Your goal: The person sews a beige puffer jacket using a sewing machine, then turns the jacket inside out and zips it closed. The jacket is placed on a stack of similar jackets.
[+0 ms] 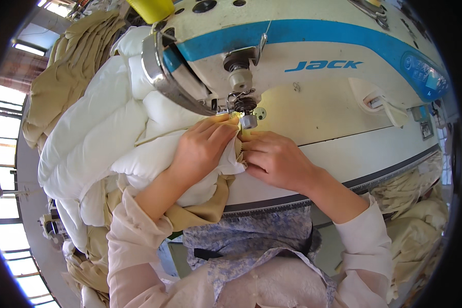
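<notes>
Left hand (203, 145) on padding (95, 136), right hand (278, 160) gripping cloth (238, 147), sewing machine (272, 56) above

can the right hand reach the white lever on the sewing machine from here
Probably yes: nothing visible blocks the right hand from the white lever across the machine bed, though its fingers would likely have to leave the beige fabric edge.

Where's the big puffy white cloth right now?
In the head view, the puffy white cloth lies on the left, beside the sewing machine, with the left hand on its right-hand part.
</notes>
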Demonstrator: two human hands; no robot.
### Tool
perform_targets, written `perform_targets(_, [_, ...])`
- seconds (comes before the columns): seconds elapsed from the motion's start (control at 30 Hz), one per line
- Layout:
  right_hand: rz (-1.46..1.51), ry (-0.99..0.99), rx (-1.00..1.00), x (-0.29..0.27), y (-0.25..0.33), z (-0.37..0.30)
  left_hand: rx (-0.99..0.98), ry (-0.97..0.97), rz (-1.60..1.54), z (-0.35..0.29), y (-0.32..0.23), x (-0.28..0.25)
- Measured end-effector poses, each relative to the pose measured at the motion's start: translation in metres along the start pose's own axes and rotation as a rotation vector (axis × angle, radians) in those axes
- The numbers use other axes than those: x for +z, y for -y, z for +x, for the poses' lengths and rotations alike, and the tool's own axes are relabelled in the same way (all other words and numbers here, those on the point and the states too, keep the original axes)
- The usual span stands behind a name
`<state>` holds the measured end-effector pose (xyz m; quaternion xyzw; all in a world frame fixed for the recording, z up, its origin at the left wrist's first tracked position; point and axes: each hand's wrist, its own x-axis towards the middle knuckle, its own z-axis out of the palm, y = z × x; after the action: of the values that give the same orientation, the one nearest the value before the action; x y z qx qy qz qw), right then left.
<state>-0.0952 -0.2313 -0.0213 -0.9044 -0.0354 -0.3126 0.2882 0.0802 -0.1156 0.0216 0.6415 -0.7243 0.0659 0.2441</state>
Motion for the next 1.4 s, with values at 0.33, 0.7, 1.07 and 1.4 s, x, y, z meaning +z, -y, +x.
perform_targets(0.33, [0.126,-0.214,0.337,0.004,0.027,0.006,-0.269,0.064,0.077,-0.124,-0.068,-0.032])
perform_targets(0.7, [0.053,-0.236,0.464,0.016,0.044,0.011,-0.265,0.038,0.33,-0.153,-0.033,-0.063])
perform_targets(1.07, [0.162,-0.025,0.339,0.005,0.03,-0.002,-0.251,0.03,0.276,-0.151,-0.022,-0.079])
perform_targets(1.4, [0.651,-0.079,0.594,-0.005,0.019,-0.003,-0.33,-0.429,-0.1,-0.044,-0.093,-0.022])
